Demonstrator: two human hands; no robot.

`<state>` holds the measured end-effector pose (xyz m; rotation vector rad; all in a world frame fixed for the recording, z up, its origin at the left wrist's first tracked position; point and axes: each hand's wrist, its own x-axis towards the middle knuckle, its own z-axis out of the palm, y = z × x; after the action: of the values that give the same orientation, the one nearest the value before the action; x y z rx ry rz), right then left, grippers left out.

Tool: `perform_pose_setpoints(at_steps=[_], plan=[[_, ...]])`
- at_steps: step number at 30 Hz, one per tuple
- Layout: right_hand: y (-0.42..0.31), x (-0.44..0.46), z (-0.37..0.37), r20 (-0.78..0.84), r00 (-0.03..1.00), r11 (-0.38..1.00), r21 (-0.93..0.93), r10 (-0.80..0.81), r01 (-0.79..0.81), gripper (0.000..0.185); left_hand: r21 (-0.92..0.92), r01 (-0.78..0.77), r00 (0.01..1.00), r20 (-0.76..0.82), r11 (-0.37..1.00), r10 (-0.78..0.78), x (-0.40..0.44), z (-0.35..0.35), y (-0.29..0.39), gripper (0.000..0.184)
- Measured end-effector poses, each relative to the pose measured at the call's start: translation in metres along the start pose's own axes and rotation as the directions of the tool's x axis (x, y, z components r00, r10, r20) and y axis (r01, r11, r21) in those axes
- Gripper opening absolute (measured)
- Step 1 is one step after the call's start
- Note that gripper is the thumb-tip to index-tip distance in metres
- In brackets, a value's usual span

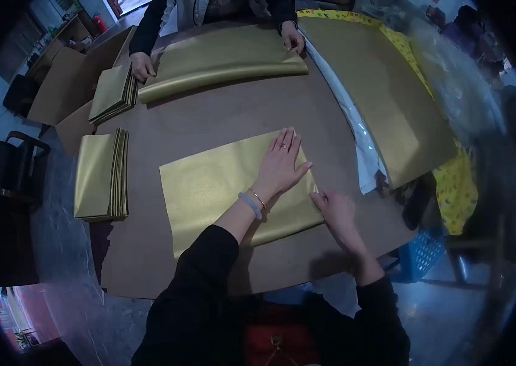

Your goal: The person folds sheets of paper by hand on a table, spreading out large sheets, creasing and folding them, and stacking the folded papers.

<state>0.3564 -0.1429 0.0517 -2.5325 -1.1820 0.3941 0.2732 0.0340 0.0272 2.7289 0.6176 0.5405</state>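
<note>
A gold sheet of paper (pixel 206 192) lies in front of me on the brown table covering. My left hand (pixel 279 166), with a ring and bracelets, rests flat on its right part, fingers stretched toward the far edge. At the sheet's right edge, my right hand (pixel 337 213) pinches the paper between thumb and fingers. Its other fingers are curled and partly hidden.
Across the table (pixel 142 262), a person's two hands (pixel 293 38) hold a gold sheet (pixel 227 70) with a rolled near edge. Folded gold stacks (pixel 94 174) stand at left. Large flat gold sheets (pixel 386 91) lie at right beside white plastic wrap (pixel 346 107). A blue basket (pixel 421 256) is below.
</note>
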Motion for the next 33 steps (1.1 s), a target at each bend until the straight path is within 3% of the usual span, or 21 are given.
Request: perform_pose_setpoints(at_steps=[3,5,11,14,15,17,20,23,30,33], plan=[[-0.001,0.000,0.000,-0.057,0.998,0.999,0.029,-0.037,0.039,0.040,-0.009,0.003,1.000,0.011,1.000,-0.003,0.000,0.000,-0.001,0.074],[0.001,0.003,-0.001,0.034,0.999,1.000,-0.025,-0.002,0.003,0.039,0.004,0.007,1.000,0.016,1.000,-0.007,0.000,-0.001,0.000,0.074],[-0.008,-0.004,-0.014,0.012,0.999,0.999,-0.024,-0.030,0.030,0.037,-0.009,0.019,1.000,0.017,1.000,-0.019,-0.001,0.000,0.000,0.075],[0.014,-0.012,-0.009,0.168,0.983,0.908,0.397,0.069,-0.132,0.031,-0.011,0.021,0.999,0.029,1.000,-0.021,-0.001,-0.004,0.001,0.075],[0.018,-0.018,-0.010,0.168,0.984,0.909,0.399,0.060,-0.124,0.031,-0.012,0.024,0.999,0.035,1.000,-0.023,0.000,-0.003,0.001,0.075],[0.018,-0.027,-0.015,0.210,0.977,0.651,0.748,-0.046,-0.130,0.027,-0.015,0.023,0.999,0.028,1.000,-0.023,0.000,-0.001,0.000,0.075],[0.017,-0.040,-0.015,0.132,0.991,0.565,0.819,-0.021,-0.097,0.026,-0.038,0.026,0.999,0.024,0.999,-0.025,0.000,0.000,-0.002,0.075],[0.029,-0.043,-0.008,0.206,0.978,0.661,0.739,-0.039,-0.129,0.025,-0.037,0.003,1.000,-0.019,0.999,-0.004,-0.001,0.000,-0.002,0.075],[0.042,-0.038,-0.003,0.256,0.962,0.670,0.731,-0.098,-0.127,0.022,-0.024,-0.008,1.000,-0.017,1.000,0.008,-0.002,0.000,-0.002,0.075],[0.032,-0.037,-0.019,0.268,0.958,0.738,0.667,-0.108,-0.103,0.022,-0.043,0.015,1.000,0.008,0.999,-0.015,-0.001,0.001,-0.001,0.074]])
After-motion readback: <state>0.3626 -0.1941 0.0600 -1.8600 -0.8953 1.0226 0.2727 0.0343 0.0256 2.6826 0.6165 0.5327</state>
